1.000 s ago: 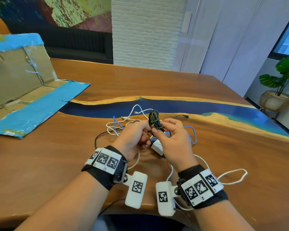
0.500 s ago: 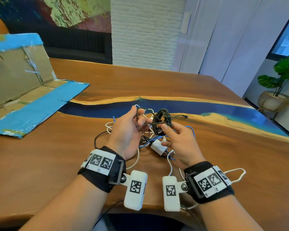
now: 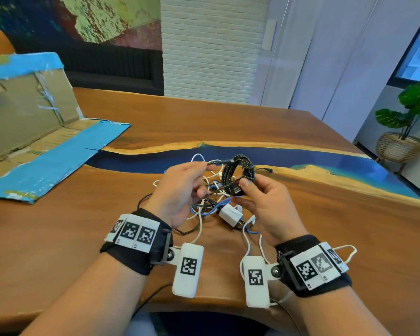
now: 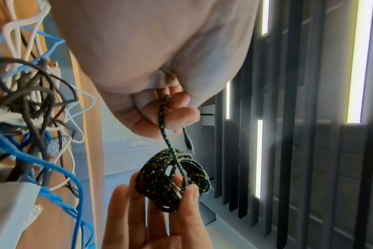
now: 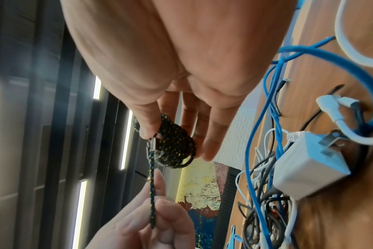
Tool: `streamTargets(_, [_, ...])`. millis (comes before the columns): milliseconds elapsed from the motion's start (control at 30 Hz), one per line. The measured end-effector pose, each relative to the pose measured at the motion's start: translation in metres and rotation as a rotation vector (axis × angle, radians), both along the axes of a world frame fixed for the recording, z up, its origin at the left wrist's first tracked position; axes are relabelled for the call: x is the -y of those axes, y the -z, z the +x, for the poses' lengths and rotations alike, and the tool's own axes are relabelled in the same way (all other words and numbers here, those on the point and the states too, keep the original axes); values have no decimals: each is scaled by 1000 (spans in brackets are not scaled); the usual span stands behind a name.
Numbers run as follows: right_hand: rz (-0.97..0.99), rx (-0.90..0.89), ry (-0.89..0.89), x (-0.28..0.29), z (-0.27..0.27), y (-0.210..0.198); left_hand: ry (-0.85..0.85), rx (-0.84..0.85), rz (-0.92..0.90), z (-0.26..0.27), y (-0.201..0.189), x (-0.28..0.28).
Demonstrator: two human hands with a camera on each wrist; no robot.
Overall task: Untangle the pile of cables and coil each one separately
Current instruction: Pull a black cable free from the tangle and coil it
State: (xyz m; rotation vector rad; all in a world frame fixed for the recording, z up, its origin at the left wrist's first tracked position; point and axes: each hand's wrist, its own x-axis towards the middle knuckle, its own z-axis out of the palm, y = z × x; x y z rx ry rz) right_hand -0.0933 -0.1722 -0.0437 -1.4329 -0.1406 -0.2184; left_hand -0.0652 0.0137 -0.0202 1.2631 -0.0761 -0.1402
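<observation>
- The black braided cable (image 3: 238,174), flecked yellow, is nearly all wound into a small coil held in the air above the pile, at about 12 o'clock from the white charger (image 3: 230,215).
- The coil stands roughly on edge. Its free tail runs out toward 9 o'clock, nearly level, long axis left to right.
- The right hand (image 3: 264,202) pinches the coil between thumb and fingers, a metal plug end under the thumb.
- The left hand (image 3: 182,187) pinches the tail near its far plug, drawing it fairly straight.
- My reading: this first coil only needs its tail tucked in.
- The rest is undone: blue, white and dark cables (image 3: 211,204) lie knotted on the wooden surface (image 3: 58,238) beneath both hands.
- A flattened cardboard box (image 3: 34,141) lies at 10 o'clock.
</observation>
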Motion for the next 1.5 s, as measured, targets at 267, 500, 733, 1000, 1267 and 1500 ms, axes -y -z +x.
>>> streamTargets(267, [185, 18, -152, -5, -8, -6, -78, -64, -9, 2, 4, 1])
streamTargets(500, [258, -28, -290, -3, -10, -6, 205, -3, 6, 1, 6, 0])
streamTargets(733, [252, -87, -341, -5, -12, -11, 298, -32, -98, -12, 3, 13])
streamTargets(1000, [256, -131, -306, -1, -12, -8, 306, -32, -228, -19, 5, 18])
streamTargets(1267, [58, 18, 7, -9, -10, -12, 161, 21, -124, -20, 5, 25])
streamTargets(1500, [-291, 258, 139, 0, -10, -28, 205, 72, -45, -22, 3, 26])
